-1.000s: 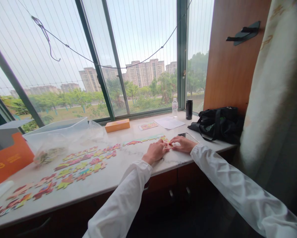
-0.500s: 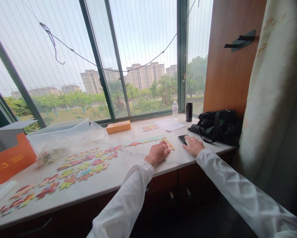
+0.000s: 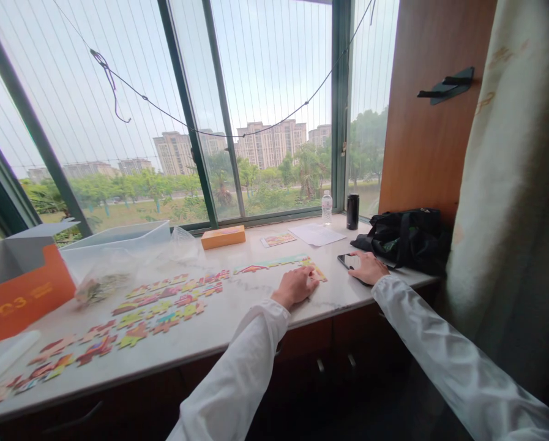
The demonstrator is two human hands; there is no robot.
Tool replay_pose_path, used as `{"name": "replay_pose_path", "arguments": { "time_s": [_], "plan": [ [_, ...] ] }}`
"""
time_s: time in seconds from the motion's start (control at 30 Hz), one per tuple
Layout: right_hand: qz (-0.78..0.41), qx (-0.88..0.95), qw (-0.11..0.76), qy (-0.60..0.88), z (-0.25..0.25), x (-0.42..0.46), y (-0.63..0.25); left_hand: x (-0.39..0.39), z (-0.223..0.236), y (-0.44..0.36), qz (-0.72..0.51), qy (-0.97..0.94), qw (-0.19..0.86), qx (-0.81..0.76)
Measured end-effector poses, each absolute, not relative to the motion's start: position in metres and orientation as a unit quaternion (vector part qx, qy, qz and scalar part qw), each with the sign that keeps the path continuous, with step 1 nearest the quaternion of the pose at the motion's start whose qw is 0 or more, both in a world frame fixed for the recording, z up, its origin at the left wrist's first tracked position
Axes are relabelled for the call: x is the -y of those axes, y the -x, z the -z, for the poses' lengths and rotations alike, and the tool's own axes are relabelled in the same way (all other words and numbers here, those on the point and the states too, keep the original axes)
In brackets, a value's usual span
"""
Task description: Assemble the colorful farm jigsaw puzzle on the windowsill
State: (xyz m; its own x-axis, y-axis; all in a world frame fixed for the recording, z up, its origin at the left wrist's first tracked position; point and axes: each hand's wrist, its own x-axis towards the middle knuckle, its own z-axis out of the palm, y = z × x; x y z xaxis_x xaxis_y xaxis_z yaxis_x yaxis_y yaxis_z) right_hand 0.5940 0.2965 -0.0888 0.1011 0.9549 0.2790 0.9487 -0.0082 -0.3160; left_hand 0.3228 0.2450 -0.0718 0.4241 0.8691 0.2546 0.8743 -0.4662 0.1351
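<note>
My left hand (image 3: 297, 286) rests on the table by the right-hand strip of a partly assembled jigsaw puzzle (image 3: 278, 263). Its fingers are curled down, and anything under them is hidden. Further right, my right hand (image 3: 368, 268) grips a dark phone (image 3: 347, 261), thumb and fingers on its edges. The phone lies low over the tabletop; whether it is lifted I cannot tell. To the left, loose jigsaw pieces (image 3: 131, 335) spread out in several rows. A picture card (image 3: 278, 239) lies behind the assembled strip.
Along the window stand an orange box (image 3: 223, 237), a clear bottle (image 3: 326, 208) and a black can (image 3: 352, 212). White paper (image 3: 317, 234) and a black bag (image 3: 407, 236) are at right. Left are a plastic bin (image 3: 118, 240), a bag of pieces (image 3: 104, 288) and an orange carton (image 3: 30, 294).
My right hand has shifted slightly right, and the phone has moved with it. My left hand stays by the puzzle's right end. The whole view has shifted a little.
</note>
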Motion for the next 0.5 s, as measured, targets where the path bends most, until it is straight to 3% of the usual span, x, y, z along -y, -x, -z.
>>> {"name": "replay_pose_path", "arguments": {
  "time_s": [0.13, 0.33, 0.5],
  "plan": [
    [-0.001, 0.67, 0.195, 0.716, 0.088, -0.294, -0.587, -0.247, 0.074, -0.322, 0.148, 0.84, -0.007, 0.522],
    [0.045, 0.79, 0.242, 0.561, 0.082, -0.29, -0.535, -0.25, 0.074, -0.321, 0.187, 0.827, -0.003, 0.531],
    [0.023, 0.816, 0.231, 0.53, 0.068, -0.299, -0.486, -0.252, 0.051, -0.283, 0.22, 0.798, 0.028, 0.561]
  ]
}}
